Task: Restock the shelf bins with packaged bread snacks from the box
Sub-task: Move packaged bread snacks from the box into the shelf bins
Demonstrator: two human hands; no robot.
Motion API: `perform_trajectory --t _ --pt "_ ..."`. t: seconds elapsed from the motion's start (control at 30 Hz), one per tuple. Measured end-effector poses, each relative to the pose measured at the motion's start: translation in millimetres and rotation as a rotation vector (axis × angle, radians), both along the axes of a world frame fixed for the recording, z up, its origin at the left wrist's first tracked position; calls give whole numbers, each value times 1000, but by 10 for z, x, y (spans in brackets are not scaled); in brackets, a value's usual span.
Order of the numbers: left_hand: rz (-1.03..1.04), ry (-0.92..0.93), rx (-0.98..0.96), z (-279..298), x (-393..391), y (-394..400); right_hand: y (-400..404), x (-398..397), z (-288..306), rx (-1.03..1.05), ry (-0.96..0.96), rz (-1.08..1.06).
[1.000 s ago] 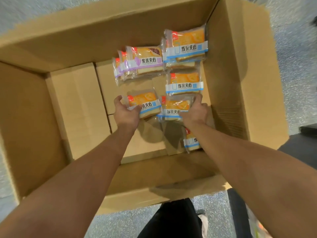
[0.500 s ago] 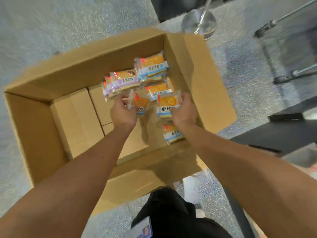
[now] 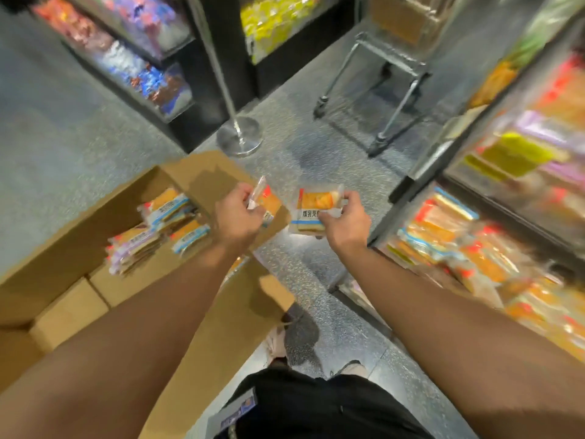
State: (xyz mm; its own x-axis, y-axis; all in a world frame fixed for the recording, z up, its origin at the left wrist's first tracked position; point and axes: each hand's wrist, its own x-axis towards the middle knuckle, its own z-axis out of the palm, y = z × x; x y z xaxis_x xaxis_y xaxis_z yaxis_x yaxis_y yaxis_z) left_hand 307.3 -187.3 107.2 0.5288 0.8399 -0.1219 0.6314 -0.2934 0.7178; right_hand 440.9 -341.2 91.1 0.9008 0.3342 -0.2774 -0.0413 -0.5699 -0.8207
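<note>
Above the box (image 3: 95, 223), each hand (image 3: 239, 217) (image 3: 343, 220) grips a bread snack (image 3: 311, 207).

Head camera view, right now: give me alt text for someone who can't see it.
Each hand holds one packaged bread snack above the floor: the left hand grips an orange pack, the right hand a blue-banded pack. The open cardboard box with more packs lies to the left; blurred shelf bins of similar packs stand right.

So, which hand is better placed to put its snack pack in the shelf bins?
Right hand: its snack pack is nearer the shelf bins on the right. Left hand is above the box.
</note>
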Motion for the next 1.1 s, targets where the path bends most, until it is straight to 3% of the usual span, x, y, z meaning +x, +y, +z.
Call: perform_trajectory --t 0.2,0.4,0.67,0.8,0.87,0.97,1.1 --pt "-142 -43 -65 120 1070 -1159 -1572 663 37 41 37 -349" --pt "-191 -25 -262 119 1849 -2108 -2670 1085 -146 97 262 -714" --pt "-168 130 -441 -292 2505 -2406 -3114 1480 -424 128 427 -1038" --pt "-162 141 -584 -573 2760 -2373 -3129 1695 -579 249 409 -1017" --pt "-192 184 -554 -648 2823 -2366 -3072 1767 -655 231 399 -1037" --pt "-291 298 -315 -629 2830 -2362 -2936 1780 -573 18 316 -1083" --pt "-406 449 -85 -628 2815 -2322 -2872 1649 -645 -293 131 -791"
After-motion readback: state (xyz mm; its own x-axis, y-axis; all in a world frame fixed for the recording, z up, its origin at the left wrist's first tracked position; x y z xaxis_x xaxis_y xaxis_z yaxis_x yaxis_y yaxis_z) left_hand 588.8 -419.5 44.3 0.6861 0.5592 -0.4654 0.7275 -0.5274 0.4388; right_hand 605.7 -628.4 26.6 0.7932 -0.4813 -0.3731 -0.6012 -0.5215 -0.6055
